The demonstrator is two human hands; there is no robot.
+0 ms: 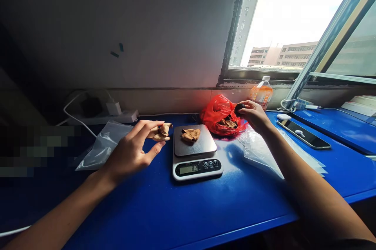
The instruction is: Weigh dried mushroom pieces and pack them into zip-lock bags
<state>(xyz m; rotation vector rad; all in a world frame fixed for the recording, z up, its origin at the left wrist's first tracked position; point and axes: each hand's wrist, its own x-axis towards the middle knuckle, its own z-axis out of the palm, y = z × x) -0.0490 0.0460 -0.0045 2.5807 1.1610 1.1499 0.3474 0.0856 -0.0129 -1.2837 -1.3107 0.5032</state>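
A digital kitchen scale point(198, 163) stands in the middle, its display reading what looks like 8.2. On its metal plate point(205, 146) lies a curled brown piece of dried citrus peel point(190, 135). Left of the plate, my left hand point(139, 146) pinches pale tan dried peel point(162, 131) between thumb and fingers, held up off the table. My right hand point(255, 116) grips a dark, nearly black piece of dried peel point(239, 109) at the right side of a red plastic bag point(216, 107). More brown peel point(228, 122) shows in the bag's opening.
Clear plastic bags point(261, 152) lie under my right forearm, and another clear bag point(104, 144) is at the left. An orange drink bottle point(261, 92) stands behind. A phone point(304, 134) with earbuds lies right. A power strip point(102, 117) runs along the wall of the blue table point(182, 218).
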